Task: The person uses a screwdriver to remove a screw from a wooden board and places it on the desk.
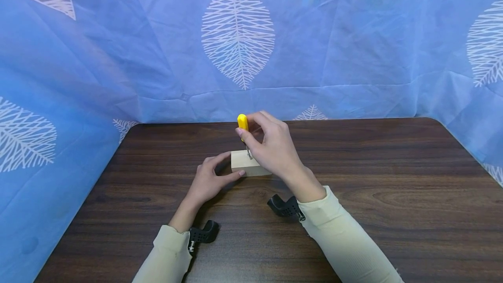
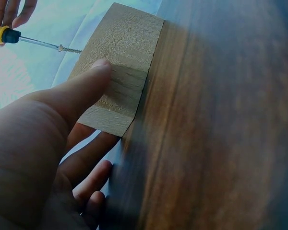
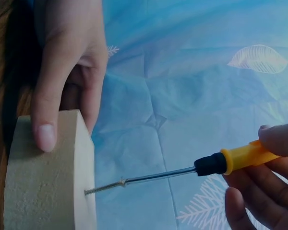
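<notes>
A pale wooden block (image 1: 251, 170) lies on the table, and a screw (image 3: 104, 187) stands partly sunk in its top face. My left hand (image 1: 209, 179) grips the block's left end, thumb on the near side and fingers behind. In my right hand (image 1: 275, 145) is a screwdriver with a yellow handle (image 1: 242, 122), pinched between thumb and fingers. Its metal shaft (image 3: 158, 175) runs down to the screw head, tip right at it. The left wrist view shows the screw (image 2: 69, 50) with much of its thread above the wood.
The dark wood-grain table (image 1: 373, 222) reaches back to a blue cloth (image 1: 334, 47) with white leaf prints, which hangs behind and at both sides. Black wrist mounts (image 1: 205, 232) jut inward from both sleeves, low over the table.
</notes>
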A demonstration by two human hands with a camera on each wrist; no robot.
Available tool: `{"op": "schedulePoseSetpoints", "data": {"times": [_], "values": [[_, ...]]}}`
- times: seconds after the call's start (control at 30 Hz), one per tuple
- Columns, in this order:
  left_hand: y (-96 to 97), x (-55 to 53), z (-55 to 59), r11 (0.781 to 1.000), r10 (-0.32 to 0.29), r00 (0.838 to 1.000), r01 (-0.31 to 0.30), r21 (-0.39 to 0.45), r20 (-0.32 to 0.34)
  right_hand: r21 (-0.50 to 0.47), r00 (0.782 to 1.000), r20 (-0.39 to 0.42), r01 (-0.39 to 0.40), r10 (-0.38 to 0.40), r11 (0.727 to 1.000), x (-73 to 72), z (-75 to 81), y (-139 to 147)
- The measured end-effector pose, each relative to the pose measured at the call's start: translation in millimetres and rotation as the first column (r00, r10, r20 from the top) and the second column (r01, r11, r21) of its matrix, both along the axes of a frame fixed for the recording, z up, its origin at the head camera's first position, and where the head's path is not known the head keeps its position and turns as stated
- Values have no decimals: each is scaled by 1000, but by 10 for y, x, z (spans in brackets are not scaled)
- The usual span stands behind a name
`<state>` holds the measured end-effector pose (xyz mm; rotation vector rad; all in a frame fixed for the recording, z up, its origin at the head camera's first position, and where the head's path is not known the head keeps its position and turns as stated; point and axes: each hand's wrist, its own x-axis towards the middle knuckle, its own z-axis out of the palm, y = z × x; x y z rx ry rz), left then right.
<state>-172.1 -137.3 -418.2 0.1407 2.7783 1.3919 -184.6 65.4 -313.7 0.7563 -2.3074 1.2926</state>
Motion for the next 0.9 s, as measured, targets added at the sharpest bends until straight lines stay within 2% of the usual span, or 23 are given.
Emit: {"op": "schedulePoseSetpoints", "data": {"times": [0.3, 0.53, 0.9], "values": [[0, 5, -9, 1000, 2, 1000, -2, 1, 4, 20, 997, -74, 18, -16, 1000, -6, -12, -12], [-3, 3, -8, 1000, 0, 1000, 0, 5, -4, 92, 991, -128, 46, -34, 995, 17, -19, -11], [-3, 3, -10, 1000, -6, 1000, 6, 15, -7, 66, 996, -92, 21, -15, 998, 7, -28, 8]]}}
